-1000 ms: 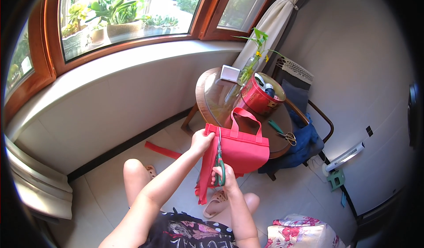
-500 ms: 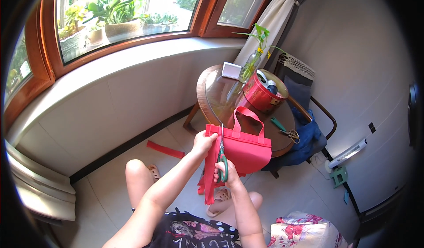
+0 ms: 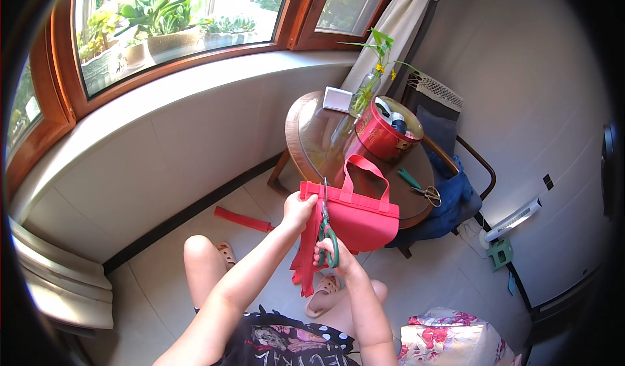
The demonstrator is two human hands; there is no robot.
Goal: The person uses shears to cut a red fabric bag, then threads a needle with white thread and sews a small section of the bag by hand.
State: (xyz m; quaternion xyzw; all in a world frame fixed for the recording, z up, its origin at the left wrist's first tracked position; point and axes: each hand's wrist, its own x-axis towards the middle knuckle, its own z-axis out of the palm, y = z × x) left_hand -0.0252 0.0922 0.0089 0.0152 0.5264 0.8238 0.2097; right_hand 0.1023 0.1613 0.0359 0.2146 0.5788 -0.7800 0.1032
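Note:
My left hand (image 3: 300,210) is closed on the upper left corner of a red fabric tote bag (image 3: 361,219), with its thumb on top. In my right hand (image 3: 334,254) is a pair of green-handled scissors (image 3: 326,226), fingers through the loops. The blades point away from me and lie across the bag's top band, just right of my left hand. Left of the blades a long side strip of the bag hangs down toward my feet. The bag's looped handle (image 3: 368,164) stands up at the table's edge.
A round glass-topped table (image 3: 301,120) holds a red tin (image 3: 384,133) of sewing things, a plant in a glass vase (image 3: 366,96), a white box (image 3: 338,99) and another pair of scissors (image 3: 428,193). A red fabric strip (image 3: 242,219) lies on the floor. Behind the table is a chair (image 3: 437,125).
The scissors' handles have spread a little wider apart. Both hands keep their places on the bag, and the view has shifted slightly.

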